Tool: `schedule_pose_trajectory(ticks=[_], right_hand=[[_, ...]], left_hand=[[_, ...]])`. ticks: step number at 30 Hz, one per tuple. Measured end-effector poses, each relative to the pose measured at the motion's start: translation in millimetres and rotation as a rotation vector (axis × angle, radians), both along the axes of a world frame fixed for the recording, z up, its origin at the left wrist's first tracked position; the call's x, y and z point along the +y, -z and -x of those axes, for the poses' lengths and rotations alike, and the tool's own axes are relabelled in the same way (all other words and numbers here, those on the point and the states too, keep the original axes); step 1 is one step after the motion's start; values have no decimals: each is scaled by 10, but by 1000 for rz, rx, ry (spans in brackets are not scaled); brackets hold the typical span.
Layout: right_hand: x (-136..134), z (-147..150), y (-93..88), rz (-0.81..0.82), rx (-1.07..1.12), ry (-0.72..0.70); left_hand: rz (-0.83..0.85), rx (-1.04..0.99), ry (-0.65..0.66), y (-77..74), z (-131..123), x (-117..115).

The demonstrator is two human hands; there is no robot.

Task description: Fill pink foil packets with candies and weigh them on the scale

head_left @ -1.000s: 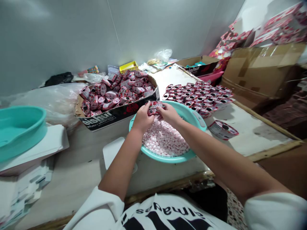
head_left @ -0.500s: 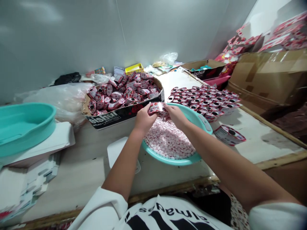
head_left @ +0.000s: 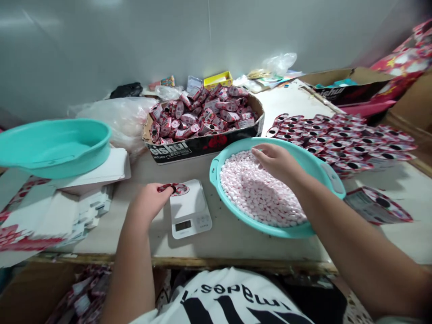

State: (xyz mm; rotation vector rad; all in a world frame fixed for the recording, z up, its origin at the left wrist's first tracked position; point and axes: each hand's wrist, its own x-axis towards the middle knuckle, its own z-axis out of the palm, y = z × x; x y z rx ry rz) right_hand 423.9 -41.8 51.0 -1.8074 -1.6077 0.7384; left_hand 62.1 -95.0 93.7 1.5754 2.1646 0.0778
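My left hand (head_left: 151,200) is closed on a small red printed candy box (head_left: 180,189) with a black round opening. It holds the box at the far edge of a white digital kitchen scale (head_left: 190,207); whether the box rests its weight there I cannot tell. My right hand (head_left: 278,162) hovers over the far part of a turquoise basin (head_left: 232,216), fingers loosely bent and apart, with nothing visible in them. Small pale pink candies (head_left: 263,193) fill much of the basin.
Behind the basin, a cardboard tray (head_left: 205,146) is heaped with small printed boxes. Rows of similar boxes (head_left: 344,139) stand at the right, with one box (head_left: 378,204) apart in front. Another turquoise basin (head_left: 67,157) sits on white card sheets (head_left: 111,168) at the left.
Both hands were together at the box above the candies. My left hand has carried the box left to the scale; my right hand has let go and stays over the basin. The view has shifted left.
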Motion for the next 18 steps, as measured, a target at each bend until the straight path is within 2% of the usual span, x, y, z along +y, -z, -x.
schedule_pose_trajectory(ticks=[4, 8, 11, 13, 18], right_hand=[[-4, 13, 35, 17, -74, -24], [-10, 24, 38, 29, -140, -19], [-12, 22, 27, 62, -189, -68], [-15, 17, 20, 83, -192, -149], [-26, 8, 45, 161, -199, -499]], left_hand=[[93, 23, 24, 143, -79, 7], [102, 80, 41, 246, -86, 43], [143, -22, 77, 295, 12, 72], [187, -142, 113, 292, 78, 88], [236, -299, 157, 283, 134, 78]])
